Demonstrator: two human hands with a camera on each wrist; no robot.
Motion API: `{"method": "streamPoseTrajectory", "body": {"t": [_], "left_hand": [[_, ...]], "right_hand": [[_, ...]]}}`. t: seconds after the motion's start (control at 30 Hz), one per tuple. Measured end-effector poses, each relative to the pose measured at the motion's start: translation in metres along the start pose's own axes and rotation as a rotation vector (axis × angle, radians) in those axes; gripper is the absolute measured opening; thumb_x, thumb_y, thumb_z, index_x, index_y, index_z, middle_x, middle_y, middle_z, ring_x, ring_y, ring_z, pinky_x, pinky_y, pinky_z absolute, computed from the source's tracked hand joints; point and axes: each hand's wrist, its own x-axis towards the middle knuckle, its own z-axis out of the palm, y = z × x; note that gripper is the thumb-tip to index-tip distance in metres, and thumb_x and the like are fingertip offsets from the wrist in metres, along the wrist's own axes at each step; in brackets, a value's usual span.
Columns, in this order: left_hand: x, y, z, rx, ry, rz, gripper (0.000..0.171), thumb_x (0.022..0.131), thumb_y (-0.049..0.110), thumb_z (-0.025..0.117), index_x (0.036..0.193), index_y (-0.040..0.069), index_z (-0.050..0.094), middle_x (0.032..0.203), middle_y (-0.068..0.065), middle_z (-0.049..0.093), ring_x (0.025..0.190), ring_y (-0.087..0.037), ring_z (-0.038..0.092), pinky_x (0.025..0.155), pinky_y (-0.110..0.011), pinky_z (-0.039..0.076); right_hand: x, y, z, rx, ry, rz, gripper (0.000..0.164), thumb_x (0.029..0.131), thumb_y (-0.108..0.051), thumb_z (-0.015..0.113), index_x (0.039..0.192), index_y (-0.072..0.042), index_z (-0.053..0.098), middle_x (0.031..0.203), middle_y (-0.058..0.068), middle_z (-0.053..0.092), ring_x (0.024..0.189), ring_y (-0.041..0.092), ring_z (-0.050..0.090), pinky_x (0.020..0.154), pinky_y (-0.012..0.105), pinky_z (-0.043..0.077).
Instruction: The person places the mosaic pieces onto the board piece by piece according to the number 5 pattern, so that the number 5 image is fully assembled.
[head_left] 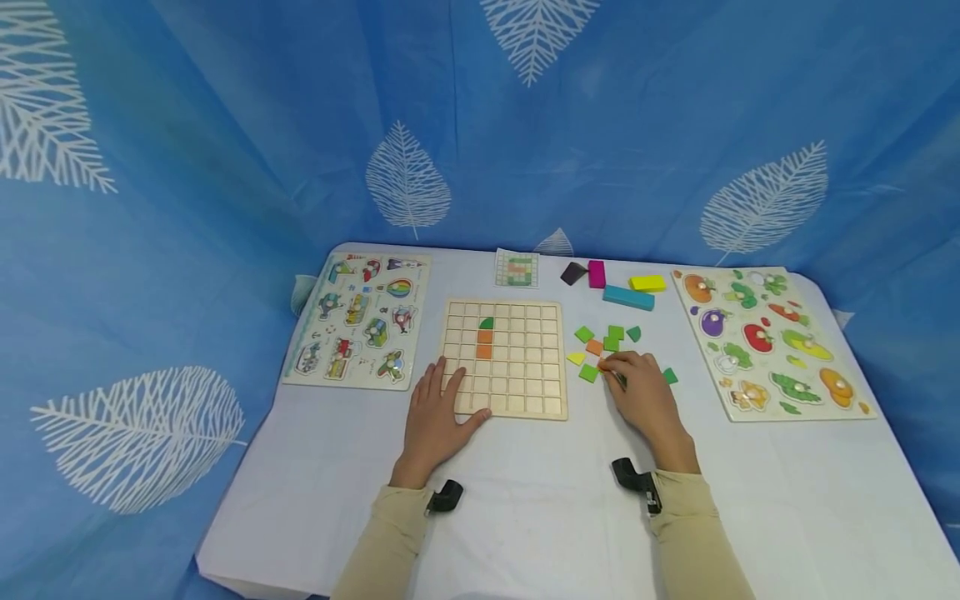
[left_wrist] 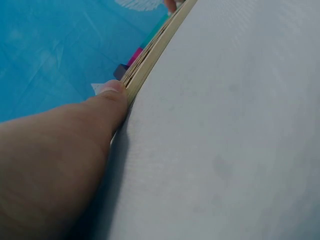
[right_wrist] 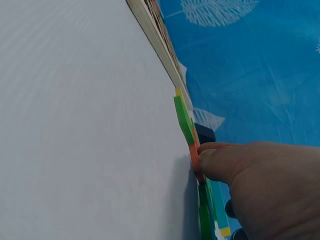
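One vehicle puzzle [head_left: 365, 374] lies leftmost on the tabletop [head_left: 540, 492]. The left hand [head_left: 435, 421], fingers spread and gripping nothing, rests at one grid board's [head_left: 536, 367] near left corner; in the board sit one green piece [head_left: 487, 323] and two orange squares [head_left: 484, 352]. One card [head_left: 517, 269] lies beyond. Rightward, four green tiles [head_left: 588, 373], one yellow tile [head_left: 575, 358], one loose orange piece [head_left: 595, 347] and two dark green pieces [head_left: 634, 333] show; more may be hidden. There the right hand's [head_left: 643, 398] bent fingers pinch an orange tile [right_wrist: 193, 155], probably light, stiff, best held by its edges. Beyond are four blocks [head_left: 628, 297]; rightmost, one vegetable puzzle [head_left: 768, 365].
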Motion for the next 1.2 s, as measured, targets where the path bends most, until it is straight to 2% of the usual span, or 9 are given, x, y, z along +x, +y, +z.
{"method": "streamPoseTrajectory", "body": {"t": [0.1, 0.3, 0.63, 0.77, 0.87, 0.97, 1.1, 1.2], "left_hand": [[0.0, 0.0, 0.0, -0.01, 0.001, 0.003, 0.088, 0.089, 0.069, 0.063, 0.157, 0.018, 0.04, 0.172, -0.013, 0.015, 0.159, -0.036, 0.014, 0.127, -0.056, 0.019], [-0.001, 0.0, -0.001, -0.019, 0.01, 0.001, 0.087, 0.089, 0.067, 0.064, 0.157, 0.018, 0.041, 0.172, -0.014, 0.015, 0.159, -0.037, 0.014, 0.127, -0.055, 0.018], [-0.002, 0.001, 0.0, -0.015, -0.004, -0.007, 0.088, 0.089, 0.068, 0.063, 0.158, 0.019, 0.039, 0.172, -0.013, 0.014, 0.159, -0.036, 0.013, 0.128, -0.055, 0.018], [-0.001, 0.002, -0.002, -0.02, -0.005, -0.006, 0.088, 0.088, 0.068, 0.063, 0.157, 0.019, 0.04, 0.172, -0.013, 0.015, 0.159, -0.036, 0.013, 0.127, -0.056, 0.018], [-0.001, 0.002, -0.002, -0.011, -0.013, -0.005, 0.089, 0.089, 0.07, 0.062, 0.158, 0.019, 0.038, 0.172, -0.012, 0.014, 0.159, -0.036, 0.013, 0.127, -0.056, 0.018], [-0.001, 0.001, -0.001, -0.01, 0.0, -0.004, 0.089, 0.088, 0.069, 0.063, 0.158, 0.019, 0.039, 0.172, -0.013, 0.015, 0.159, -0.036, 0.013, 0.127, -0.055, 0.019], [-0.001, 0.0, -0.001, -0.013, 0.005, -0.004, 0.088, 0.089, 0.069, 0.063, 0.158, 0.019, 0.039, 0.172, -0.012, 0.014, 0.159, -0.035, 0.013, 0.128, -0.055, 0.018], [-0.001, 0.0, -0.001, -0.013, 0.001, -0.001, 0.088, 0.089, 0.068, 0.063, 0.158, 0.019, 0.039, 0.172, -0.013, 0.014, 0.159, -0.036, 0.013, 0.128, -0.055, 0.018]], "right_hand": [[-0.008, 0.001, -0.005, -0.004, 0.004, 0.003, 0.019, 0.097, -0.014, 0.069, 0.111, -0.004, 0.077, 0.122, 0.016, 0.068, 0.104, 0.035, 0.054, 0.089, 0.051, 0.049], [-0.019, -0.001, -0.009, 0.015, -0.052, -0.009, 0.017, 0.097, -0.016, 0.07, 0.109, -0.005, 0.076, 0.125, 0.014, 0.069, 0.103, 0.032, 0.053, 0.088, 0.049, 0.048], [-0.023, -0.002, -0.009, 0.016, -0.086, 0.007, 0.014, 0.098, -0.013, 0.068, 0.109, -0.006, 0.072, 0.118, 0.015, 0.069, 0.098, 0.031, 0.054, 0.083, 0.047, 0.048], [-0.021, -0.005, -0.009, 0.007, -0.067, 0.013, 0.016, 0.098, -0.014, 0.068, 0.11, -0.004, 0.07, 0.114, 0.017, 0.068, 0.097, 0.032, 0.054, 0.082, 0.048, 0.048], [-0.017, -0.013, -0.011, 0.026, -0.046, 0.014, 0.017, 0.098, -0.014, 0.069, 0.111, -0.003, 0.069, 0.113, 0.017, 0.068, 0.098, 0.032, 0.054, 0.084, 0.049, 0.048], [-0.006, -0.027, -0.01, 0.061, -0.041, -0.023, 0.018, 0.098, -0.017, 0.07, 0.111, -0.004, 0.069, 0.115, 0.015, 0.068, 0.105, 0.033, 0.057, 0.091, 0.05, 0.05], [0.013, -0.05, 0.0, 0.115, -0.075, -0.115, 0.017, 0.099, -0.019, 0.069, 0.109, -0.006, 0.069, 0.114, 0.012, 0.069, 0.112, 0.032, 0.061, 0.102, 0.05, 0.049], [0.027, -0.069, 0.011, 0.144, -0.127, -0.156, 0.016, 0.1, -0.02, 0.068, 0.109, -0.007, 0.07, 0.114, 0.01, 0.069, 0.11, 0.03, 0.061, 0.101, 0.048, 0.05]]}}
